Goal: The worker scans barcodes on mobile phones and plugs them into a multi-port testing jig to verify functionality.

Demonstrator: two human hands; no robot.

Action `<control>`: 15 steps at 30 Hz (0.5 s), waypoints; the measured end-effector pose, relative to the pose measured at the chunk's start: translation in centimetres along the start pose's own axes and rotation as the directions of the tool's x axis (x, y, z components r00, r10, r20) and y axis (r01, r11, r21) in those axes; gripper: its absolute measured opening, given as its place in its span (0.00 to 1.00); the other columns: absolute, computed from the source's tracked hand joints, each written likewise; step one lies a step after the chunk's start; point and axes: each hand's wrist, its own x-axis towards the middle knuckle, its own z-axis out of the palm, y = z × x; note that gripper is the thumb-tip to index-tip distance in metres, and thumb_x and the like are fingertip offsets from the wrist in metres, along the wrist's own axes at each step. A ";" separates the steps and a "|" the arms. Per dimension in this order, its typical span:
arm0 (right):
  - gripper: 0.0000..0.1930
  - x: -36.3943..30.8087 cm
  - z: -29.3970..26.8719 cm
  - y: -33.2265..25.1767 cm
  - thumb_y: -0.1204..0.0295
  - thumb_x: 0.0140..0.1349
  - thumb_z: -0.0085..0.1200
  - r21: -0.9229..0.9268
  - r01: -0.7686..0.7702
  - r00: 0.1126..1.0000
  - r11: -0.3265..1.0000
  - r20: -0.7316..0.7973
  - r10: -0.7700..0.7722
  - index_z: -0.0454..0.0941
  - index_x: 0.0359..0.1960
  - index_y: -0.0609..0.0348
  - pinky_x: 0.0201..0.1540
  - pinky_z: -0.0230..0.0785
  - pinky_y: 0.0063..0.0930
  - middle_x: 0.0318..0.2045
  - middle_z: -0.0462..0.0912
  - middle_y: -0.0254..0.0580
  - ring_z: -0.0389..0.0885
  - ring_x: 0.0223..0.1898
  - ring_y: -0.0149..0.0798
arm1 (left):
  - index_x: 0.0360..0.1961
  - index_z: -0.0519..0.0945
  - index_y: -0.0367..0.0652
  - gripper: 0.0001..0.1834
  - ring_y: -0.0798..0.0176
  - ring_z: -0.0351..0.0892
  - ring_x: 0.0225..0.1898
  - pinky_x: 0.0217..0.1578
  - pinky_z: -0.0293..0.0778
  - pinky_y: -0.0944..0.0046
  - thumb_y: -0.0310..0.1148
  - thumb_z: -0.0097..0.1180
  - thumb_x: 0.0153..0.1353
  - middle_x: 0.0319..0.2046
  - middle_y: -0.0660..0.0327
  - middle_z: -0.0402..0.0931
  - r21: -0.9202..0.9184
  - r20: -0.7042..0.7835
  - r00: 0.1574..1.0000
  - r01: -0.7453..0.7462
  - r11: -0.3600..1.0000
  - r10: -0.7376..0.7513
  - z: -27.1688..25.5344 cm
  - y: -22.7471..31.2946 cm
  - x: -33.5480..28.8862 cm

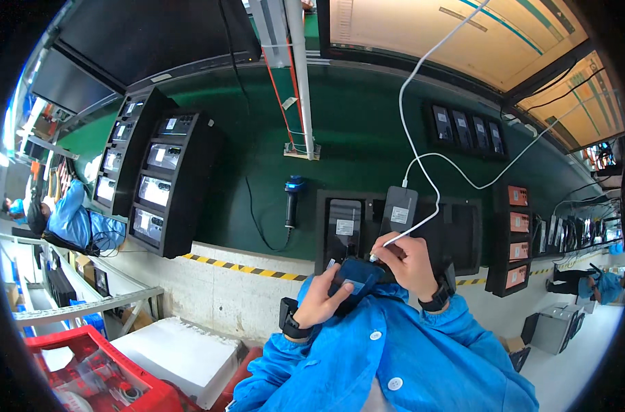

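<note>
The fingers of the left hand (319, 301) hold a dark phone (362, 272) by the blue coat (422, 350); those of the right hand (410, 266) pinch a white cable (437, 199), maybe plugged in already. A grey phone (400, 199) has its cord (406, 177); the black phone (344, 227) shows none.

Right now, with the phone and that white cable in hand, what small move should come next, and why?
Perhaps hold the phone steady in the left hand and check that the white plug meets its edge squarely: the right hand has the plug right by that edge, and whether it is fully seated cannot be told here.
</note>
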 end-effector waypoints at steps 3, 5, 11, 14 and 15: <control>0.05 0.2 0.3 0.1 0.78 0.60 0.58 0.007 0.017 1.000 1.000 0.003 -0.017 0.80 0.34 0.68 0.34 0.74 0.19 0.27 0.83 0.40 0.82 0.30 0.27 | 0.44 0.70 0.35 0.16 0.65 0.71 0.25 0.27 0.67 0.65 0.37 0.56 0.63 0.24 0.56 0.74 -0.021 0.004 1.000 -0.001 1.000 0.001 0.1 0.5 0.3; 0.04 0.3 0.3 0.2 0.78 0.60 0.57 0.000 0.035 0.999 0.999 0.011 -0.035 0.80 0.34 0.68 0.33 0.73 0.18 0.27 0.83 0.40 0.81 0.29 0.27 | 0.44 0.70 0.35 0.16 0.65 0.71 0.24 0.27 0.67 0.66 0.36 0.56 0.63 0.24 0.56 0.74 -0.028 -0.001 1.000 -0.001 1.000 0.001 0.0 0.6 0.3; 0.05 0.1 1.0 0.7 0.76 0.59 0.59 0.054 -0.030 0.999 0.998 0.031 0.028 0.80 0.34 0.67 0.35 0.74 0.20 0.29 0.83 0.40 0.81 0.31 0.26 | 0.45 0.71 0.34 0.16 0.66 0.70 0.23 0.25 0.67 0.65 0.35 0.56 0.63 0.22 0.57 0.74 0.001 -0.030 1.000 0.009 1.000 -0.009 0.7 -0.9 -0.4; 0.05 -0.2 1.5 1.0 0.76 0.59 0.59 0.137 -0.075 0.997 0.988 0.039 0.070 0.80 0.34 0.67 0.35 0.73 0.19 0.29 0.83 0.39 0.80 0.31 0.25 | 0.47 0.70 0.32 0.18 0.68 0.69 0.23 0.25 0.66 0.65 0.34 0.57 0.62 0.21 0.58 0.73 0.025 -0.115 0.993 -0.018 1.000 0.021 0.9 -1.0 -0.9; 0.06 -0.2 1.5 1.1 0.76 0.59 0.59 0.142 -0.084 0.996 0.986 0.048 0.078 0.81 0.34 0.67 0.34 0.72 0.19 0.29 0.83 0.39 0.80 0.31 0.25 | 0.48 0.70 0.32 0.19 0.69 0.69 0.23 0.24 0.66 0.65 0.34 0.57 0.62 0.21 0.59 0.73 -0.005 -0.089 0.996 0.013 1.000 -0.013 0.8 -0.9 -1.0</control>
